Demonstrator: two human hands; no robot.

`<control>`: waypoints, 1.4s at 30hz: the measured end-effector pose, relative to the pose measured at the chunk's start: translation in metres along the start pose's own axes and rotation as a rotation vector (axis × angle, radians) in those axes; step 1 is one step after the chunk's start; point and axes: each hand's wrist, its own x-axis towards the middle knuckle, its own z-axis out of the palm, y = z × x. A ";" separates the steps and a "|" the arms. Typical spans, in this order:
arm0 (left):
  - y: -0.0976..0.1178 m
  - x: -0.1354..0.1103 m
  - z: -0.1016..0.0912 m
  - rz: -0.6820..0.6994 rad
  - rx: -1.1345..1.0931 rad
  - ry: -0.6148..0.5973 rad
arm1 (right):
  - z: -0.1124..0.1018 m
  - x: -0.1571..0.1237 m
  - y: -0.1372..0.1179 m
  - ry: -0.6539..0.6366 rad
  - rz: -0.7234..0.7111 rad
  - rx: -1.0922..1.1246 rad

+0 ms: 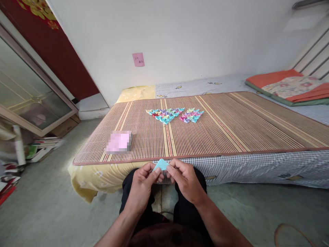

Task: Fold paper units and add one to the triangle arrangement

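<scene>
A light blue piece of folded paper [161, 164] is pinched between my two hands, just in front of the bed's near edge and above my knees. Its top comes to a point. My left hand [147, 176] grips the left corner between thumb and index finger. On the right side, my right hand [183, 176] holds the other corner the same way. Beyond them on the bamboo mat [144, 137] lie two groups of small colourful folded paper pieces: a larger triangular group [165, 115] and a smaller group [191, 115] to its right.
At the mat's left lies a pink, blurred-out block [118, 141]. Folded orange and green bedding [290, 85] rests at the back right. A pink note [138, 59] is on the white wall. Books [43, 147] are piled on the floor at left, near a glass-panelled door [33, 82].
</scene>
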 end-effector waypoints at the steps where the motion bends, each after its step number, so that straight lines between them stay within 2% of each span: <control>1: -0.001 0.000 -0.001 -0.001 0.006 -0.001 | -0.001 0.000 -0.001 -0.002 -0.005 -0.015; 9: 0.003 0.000 -0.005 0.010 0.085 -0.062 | -0.012 0.001 -0.003 -0.079 -0.030 -0.079; 15: 0.013 0.000 -0.002 0.006 0.124 -0.018 | -0.012 -0.003 -0.006 -0.149 -0.037 -0.169; 23: 0.012 -0.005 0.000 0.064 0.210 0.047 | -0.007 -0.003 -0.006 -0.072 -0.085 -0.177; 30: 0.007 -0.004 -0.002 -0.022 0.206 -0.067 | -0.011 -0.004 -0.008 -0.082 -0.084 -0.174; 33: 0.006 -0.002 -0.002 -0.075 0.088 -0.081 | -0.014 -0.003 -0.008 -0.055 -0.060 -0.113; 38: 0.006 0.002 0.003 -0.225 -0.291 -0.086 | -0.010 0.000 -0.006 -0.050 -0.016 0.121; 42: 0.005 0.002 0.008 -0.304 -0.465 -0.067 | -0.007 -0.001 -0.009 -0.043 -0.021 0.151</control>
